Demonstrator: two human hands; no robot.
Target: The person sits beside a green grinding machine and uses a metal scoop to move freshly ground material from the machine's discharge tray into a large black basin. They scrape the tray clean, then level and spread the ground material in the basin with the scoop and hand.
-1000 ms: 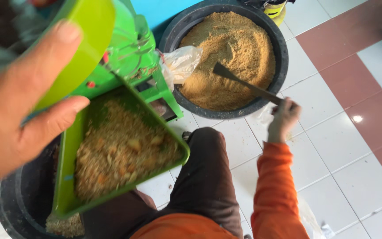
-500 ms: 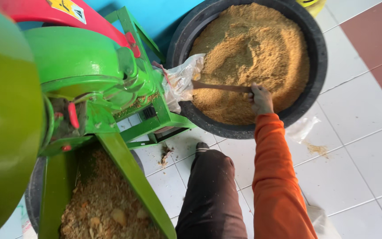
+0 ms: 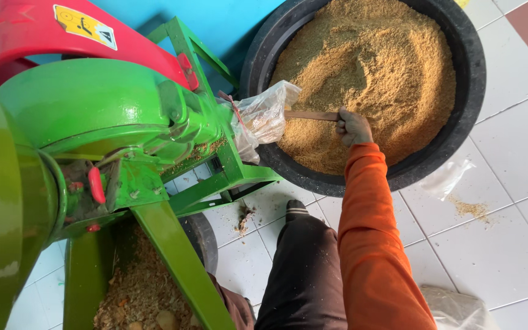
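The right hand (image 3: 353, 127) grips a wooden stick (image 3: 311, 115) over the near-left rim of the black tub (image 3: 473, 73) of golden meal (image 3: 374, 67), left hand out of view, and a hard stir could flick meal over that rim onto the tiles (image 3: 496, 244).

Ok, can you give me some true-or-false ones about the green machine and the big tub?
1. The right hand grips a stick. True.
2. The black tub is full of water. False: it holds tan, crumbly meal.
3. The sleeve on the arm is orange. True.
4. The stick's far end reaches toward the clear plastic bag at the green machine. True.
5. The floor is covered with grass. False: it is white tile, with some spilled crumbs.
6. The left hand holds a spoon. False: no left hand is in view.
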